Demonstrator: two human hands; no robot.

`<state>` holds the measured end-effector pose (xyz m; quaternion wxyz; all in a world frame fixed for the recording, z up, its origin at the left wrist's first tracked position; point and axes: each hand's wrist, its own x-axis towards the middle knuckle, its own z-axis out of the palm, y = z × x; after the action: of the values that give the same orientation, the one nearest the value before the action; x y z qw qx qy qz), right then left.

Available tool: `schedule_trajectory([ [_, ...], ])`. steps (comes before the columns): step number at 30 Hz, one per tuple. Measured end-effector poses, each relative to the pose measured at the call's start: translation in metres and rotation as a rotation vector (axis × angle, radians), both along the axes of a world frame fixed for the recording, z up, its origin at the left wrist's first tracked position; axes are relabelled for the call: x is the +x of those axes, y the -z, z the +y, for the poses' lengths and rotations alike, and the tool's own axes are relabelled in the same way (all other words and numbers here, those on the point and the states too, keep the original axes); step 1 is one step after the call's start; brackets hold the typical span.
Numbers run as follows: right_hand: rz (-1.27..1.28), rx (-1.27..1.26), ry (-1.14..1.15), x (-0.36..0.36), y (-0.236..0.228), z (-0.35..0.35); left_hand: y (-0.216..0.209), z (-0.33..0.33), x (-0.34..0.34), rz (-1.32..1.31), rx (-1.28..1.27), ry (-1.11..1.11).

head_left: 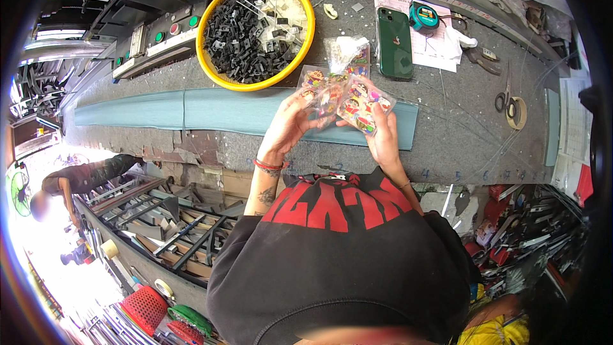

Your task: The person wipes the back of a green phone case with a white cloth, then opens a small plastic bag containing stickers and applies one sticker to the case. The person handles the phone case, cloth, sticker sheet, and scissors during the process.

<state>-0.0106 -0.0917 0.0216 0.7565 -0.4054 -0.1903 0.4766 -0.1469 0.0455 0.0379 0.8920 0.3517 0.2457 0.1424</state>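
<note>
Above the bench's front half, my left hand (pixel 287 124) is closed on a clear packet of colourful cartoon stickers (pixel 317 91). Glare hides part of what lies inside that packet. My right hand (pixel 383 138) grips a second, squarish sticker packet (pixel 362 103), thumb on its front face. The two packets meet or overlap between my hands. Just beyond them lies another clear packet with small coloured pictures (pixel 361 67), partly covered by crumpled plastic. Below both hands stretches a long stack of blue-grey strips (pixel 236 110).
A yellow-rimmed basket (pixel 311 19) of black and white plastic parts stands beyond my left hand. Farther right are a green phone (pixel 395 45), a teal tape measure (pixel 424 17), pliers (pixel 483 59), scissors (pixel 504 97) and a tape roll (pixel 518 115). A person (pixel 83 179) bends at far left.
</note>
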Motion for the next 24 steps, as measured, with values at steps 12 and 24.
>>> schedule_trajectory([
  [12,0.218,0.031,0.019,0.011,0.006,-0.001,0.001,0.004,-0.021,-0.027,0.085,0.008],
  [24,0.194,0.082,0.21,0.008,0.007,-0.001,-0.012,-0.004,-0.023,-0.021,0.589,0.103],
])
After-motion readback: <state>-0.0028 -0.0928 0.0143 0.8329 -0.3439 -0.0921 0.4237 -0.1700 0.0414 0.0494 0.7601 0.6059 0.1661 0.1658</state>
